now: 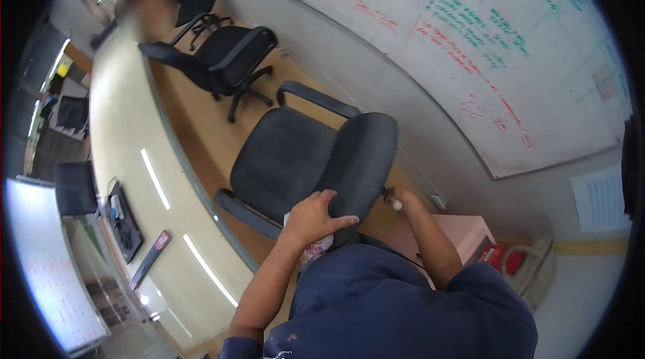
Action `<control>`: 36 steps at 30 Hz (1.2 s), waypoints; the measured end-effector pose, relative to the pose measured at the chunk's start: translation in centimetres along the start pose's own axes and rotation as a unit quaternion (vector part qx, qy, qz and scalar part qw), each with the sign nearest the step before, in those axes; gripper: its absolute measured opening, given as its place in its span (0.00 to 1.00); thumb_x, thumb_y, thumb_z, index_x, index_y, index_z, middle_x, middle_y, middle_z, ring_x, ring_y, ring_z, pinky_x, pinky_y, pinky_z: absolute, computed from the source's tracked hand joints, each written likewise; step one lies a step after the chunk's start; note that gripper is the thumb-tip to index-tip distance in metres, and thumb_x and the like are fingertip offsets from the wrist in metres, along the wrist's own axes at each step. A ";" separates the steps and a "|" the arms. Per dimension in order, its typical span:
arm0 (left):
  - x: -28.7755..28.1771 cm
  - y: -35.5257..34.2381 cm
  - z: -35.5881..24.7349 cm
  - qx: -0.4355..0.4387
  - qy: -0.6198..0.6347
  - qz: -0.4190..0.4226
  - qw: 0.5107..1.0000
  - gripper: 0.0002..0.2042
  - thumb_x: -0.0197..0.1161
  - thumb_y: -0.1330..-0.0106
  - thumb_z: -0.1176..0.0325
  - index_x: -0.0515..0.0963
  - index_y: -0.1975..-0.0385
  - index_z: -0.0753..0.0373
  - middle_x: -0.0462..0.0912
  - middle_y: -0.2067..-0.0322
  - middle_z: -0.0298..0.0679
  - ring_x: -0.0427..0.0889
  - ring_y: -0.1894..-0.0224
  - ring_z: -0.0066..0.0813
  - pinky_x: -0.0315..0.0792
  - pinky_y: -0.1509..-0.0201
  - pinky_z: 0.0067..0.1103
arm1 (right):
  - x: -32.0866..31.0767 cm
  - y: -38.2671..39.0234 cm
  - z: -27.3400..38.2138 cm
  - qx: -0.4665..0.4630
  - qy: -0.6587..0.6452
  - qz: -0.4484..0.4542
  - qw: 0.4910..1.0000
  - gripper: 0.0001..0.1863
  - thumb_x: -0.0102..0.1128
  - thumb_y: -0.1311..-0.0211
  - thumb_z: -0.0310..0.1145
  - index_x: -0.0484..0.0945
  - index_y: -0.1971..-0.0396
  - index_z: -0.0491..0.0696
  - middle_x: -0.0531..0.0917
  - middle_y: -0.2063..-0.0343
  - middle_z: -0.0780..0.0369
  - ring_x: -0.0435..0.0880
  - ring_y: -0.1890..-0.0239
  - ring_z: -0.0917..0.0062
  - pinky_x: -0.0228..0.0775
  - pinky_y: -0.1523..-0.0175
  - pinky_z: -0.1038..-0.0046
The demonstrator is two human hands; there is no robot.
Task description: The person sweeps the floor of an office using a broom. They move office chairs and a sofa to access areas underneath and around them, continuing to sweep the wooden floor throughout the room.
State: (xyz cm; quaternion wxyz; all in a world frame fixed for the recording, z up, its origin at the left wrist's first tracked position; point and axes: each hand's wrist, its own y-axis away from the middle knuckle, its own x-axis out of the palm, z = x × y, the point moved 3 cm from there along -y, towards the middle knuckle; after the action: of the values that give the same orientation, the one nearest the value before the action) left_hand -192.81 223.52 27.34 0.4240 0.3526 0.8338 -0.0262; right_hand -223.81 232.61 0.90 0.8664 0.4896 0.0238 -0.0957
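Note:
A black office chair (pixel 285 161) with armrests stands in front of me, its backrest (pixel 366 154) toward me. On the lower edge of that backrest lies my left hand (pixel 314 220), thumb and fingers spread. Beneath this hand, a crumpled white and red cloth or wrapper (pixel 318 249) shows in part; whether the palm grips it is hidden. To the right of the backrest, my right hand (pixel 407 202) is closed around a small dark object with a rounded white end (pixel 397 205). Its kind is too small to make out.
A long curved pale table (pixel 127 110) runs along the left, bearing a black tray (pixel 123 224) and a narrow dark box (pixel 150 259). Another black chair (pixel 232 56) and a seated person (pixel 146 13) are farther off. A pink cabinet (pixel 463 231) stands right, below a whiteboard (pixel 463 43).

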 end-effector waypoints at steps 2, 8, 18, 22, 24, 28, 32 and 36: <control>-0.9 -1.4 -2.0 0.037 -0.025 -0.022 0.999 0.40 0.69 0.53 0.37 0.74 0.48 0.67 0.79 0.57 0.53 0.81 0.54 0.49 0.75 0.51 0.36 | 0.0 3.5 -3.6 -0.018 -0.018 0.026 0.999 0.10 0.59 0.43 0.35 0.81 0.75 0.44 0.80 0.77 0.63 0.74 0.73 0.77 0.63 0.66 0.74; 1.1 -8.5 -6.1 0.027 -0.107 0.059 0.992 0.51 0.71 0.57 0.36 0.62 0.37 0.67 0.73 0.50 0.59 0.80 0.52 0.53 0.75 0.49 0.36 | -6.2 5.4 -11.9 0.083 0.027 -0.041 0.995 0.06 0.59 0.46 0.29 0.81 0.72 0.43 0.80 0.79 0.62 0.77 0.75 0.76 0.65 0.71 0.72; 1.2 -23.3 -6.8 -0.093 -0.157 0.055 0.982 0.56 0.69 0.57 0.48 0.46 0.32 0.72 0.76 0.52 0.62 0.80 0.52 0.54 0.74 0.48 0.34 | -8.1 -15.2 -15.5 0.070 -0.074 -0.129 0.986 0.09 0.61 0.47 0.35 0.81 0.69 0.45 0.80 0.73 0.60 0.77 0.72 0.72 0.69 0.67 0.65; 0.4 -27.8 -8.9 -0.111 -0.109 0.053 0.986 0.55 0.68 0.56 0.51 0.45 0.32 0.73 0.79 0.58 0.63 0.81 0.53 0.55 0.74 0.48 0.34 | -7.9 -25.4 -12.3 -0.088 -0.418 -0.032 0.904 0.07 0.55 0.38 0.30 0.81 0.67 0.45 0.80 0.69 0.61 0.78 0.65 0.74 0.73 0.63 0.67; -1.5 -27.7 -6.6 -0.187 -0.135 0.033 0.973 0.53 0.67 0.56 0.52 0.45 0.32 0.72 0.80 0.59 0.64 0.81 0.53 0.56 0.73 0.48 0.34 | 1.1 -27.4 -1.0 -0.045 -0.273 0.037 0.960 0.06 0.58 0.42 0.30 0.79 0.71 0.43 0.79 0.73 0.59 0.78 0.70 0.73 0.73 0.68 0.66; -1.4 -29.3 -6.2 -0.188 -0.091 0.018 0.978 0.51 0.66 0.55 0.55 0.47 0.32 0.70 0.80 0.59 0.64 0.80 0.53 0.58 0.73 0.47 0.34 | 0.8 -30.2 4.8 -0.065 0.029 0.016 0.997 0.06 0.61 0.50 0.31 0.79 0.74 0.46 0.78 0.79 0.60 0.77 0.77 0.70 0.70 0.74 0.65; -3.0 -29.3 -3.8 -0.242 -0.103 0.004 0.965 0.48 0.65 0.53 0.56 0.49 0.32 0.68 0.80 0.58 0.64 0.80 0.53 0.59 0.72 0.46 0.35 | 1.7 -25.6 12.3 -0.216 0.311 0.100 0.920 0.03 0.61 0.57 0.29 0.80 0.80 0.47 0.81 0.79 0.55 0.78 0.77 0.62 0.71 0.73 0.62; -2.7 -31.2 -4.9 -0.215 -0.060 0.021 0.975 0.48 0.68 0.54 0.56 0.51 0.33 0.70 0.79 0.56 0.65 0.79 0.50 0.57 0.71 0.43 0.35 | -5.7 -25.3 7.3 -0.368 0.273 0.037 0.888 0.04 0.61 0.53 0.30 0.79 0.76 0.48 0.80 0.78 0.54 0.78 0.76 0.60 0.70 0.74 0.62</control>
State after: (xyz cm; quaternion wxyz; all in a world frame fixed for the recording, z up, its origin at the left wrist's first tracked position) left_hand -214.17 200.34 24.47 0.5396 0.2681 0.7855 0.1414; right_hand -234.54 214.53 -15.90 0.9467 0.1426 0.2745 0.0898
